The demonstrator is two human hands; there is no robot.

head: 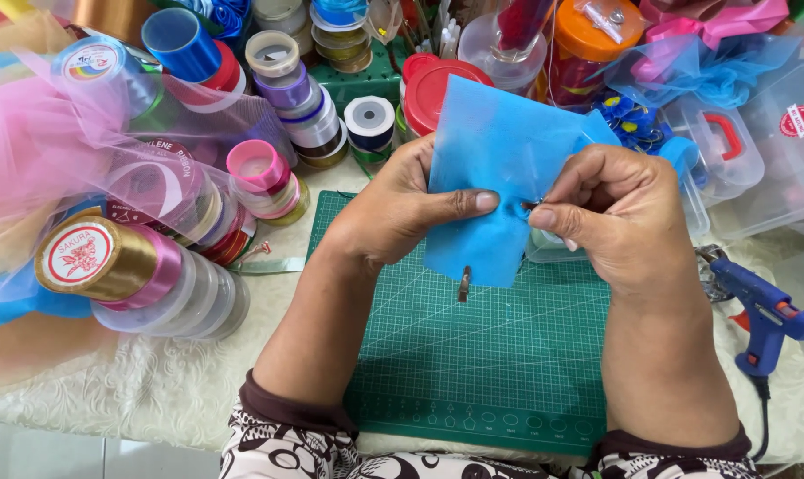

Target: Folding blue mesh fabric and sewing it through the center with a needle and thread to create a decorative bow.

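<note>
- Blue fabric piece (486, 151) held up over the green cutting mat (473, 372), just above frame centre; its lower edge hangs free toward 6 o'clock.
- My left hand (393, 208): grip closed on the fabric's left edge, thumb across the front, fingers behind.
- My right hand (619, 208): fingertips pinched together at the fabric's mid-right edge, at 3 o'clock from the left thumb, where the cloth is gathered. Something thin may sit in that pinch; too small to tell.
- Handling, my read: very light, soft, limp; it droops wherever unsupported. Thin weave, likely to fray or slip if pinched loosely. Best held at the edges close to the gather, both hands near each other.
- Small dark clip-like item (464, 284) at the lower edge, 6 o'clock.
- Ribbon spools (140, 275) crowd the table at 9 to 11 o'clock; blue glue gun (765, 310) at 4 o'clock.
</note>
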